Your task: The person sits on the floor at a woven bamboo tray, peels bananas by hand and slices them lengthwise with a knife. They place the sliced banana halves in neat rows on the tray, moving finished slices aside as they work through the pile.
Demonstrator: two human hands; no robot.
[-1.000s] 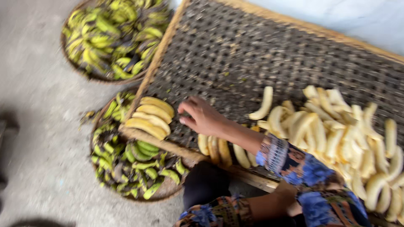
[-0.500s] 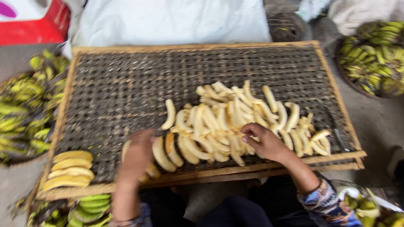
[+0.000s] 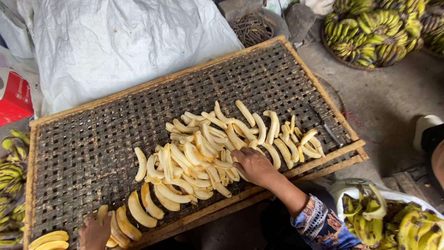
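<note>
A large woven drying tray [image 3: 92, 139] with a wooden frame lies before me. A heap of peeled pale-yellow bananas [image 3: 208, 153] covers its near middle. My right hand [image 3: 253, 165] rests palm down on the heap's near right side, fingers on the bananas. My left hand [image 3: 94, 233] is at the tray's near left corner, touching a row of peeled bananas [image 3: 134, 213] laid side by side along the front edge. Whether either hand grips a banana cannot be made out.
Baskets of green-yellow unpeeled bananas [image 3: 374, 32] stand at far right and at the left edge [image 3: 11, 180]. A white sack with banana peels [image 3: 393, 217] sits near right. A knife [image 3: 329, 132] lies on the tray's right side. A white tarp [image 3: 120, 41] is behind.
The view has swung right and tilted. My right hand moved left onto the heap's near side. My left hand dropped to the tray's near left corner.
</note>
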